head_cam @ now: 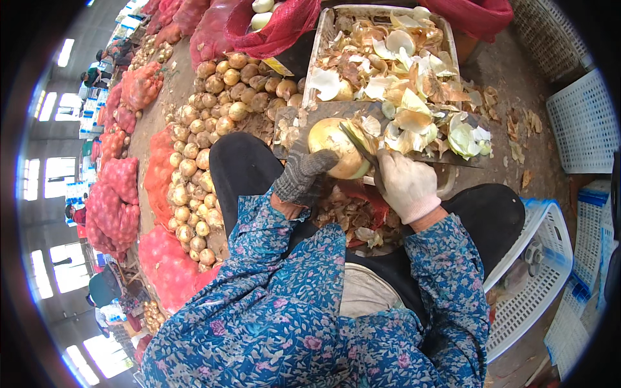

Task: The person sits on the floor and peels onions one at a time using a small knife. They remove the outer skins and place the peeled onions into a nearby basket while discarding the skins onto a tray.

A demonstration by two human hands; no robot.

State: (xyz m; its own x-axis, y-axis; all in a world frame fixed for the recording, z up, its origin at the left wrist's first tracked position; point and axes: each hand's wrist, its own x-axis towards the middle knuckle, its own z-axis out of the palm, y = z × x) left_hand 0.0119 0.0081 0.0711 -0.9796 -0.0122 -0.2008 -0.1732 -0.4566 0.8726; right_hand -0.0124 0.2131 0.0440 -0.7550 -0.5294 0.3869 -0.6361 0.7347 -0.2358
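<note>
My left hand (pixel 306 175), in a grey striped glove, grips a large yellow onion (pixel 335 145) from its near left side. The onion is held over a dark board (pixel 315 114). My right hand (pixel 405 182), in a pale glove, is closed around a knife (pixel 360 145). Its dark blade lies against the onion's right side, where a flap of loose skin (pixel 367 127) stands off. Part of the knife's handle is hidden by my right fingers. Peeled onion skins (pixel 412 123) cover the right part of the board.
Beyond the board a white plastic crate (pixel 318 53) is heaped with skins. Whole onions (pixel 194 160) are piled on the floor at left, among red mesh sacks (pixel 167 266). A white basket (pixel 529 281) stands at right. Several people work in the left background.
</note>
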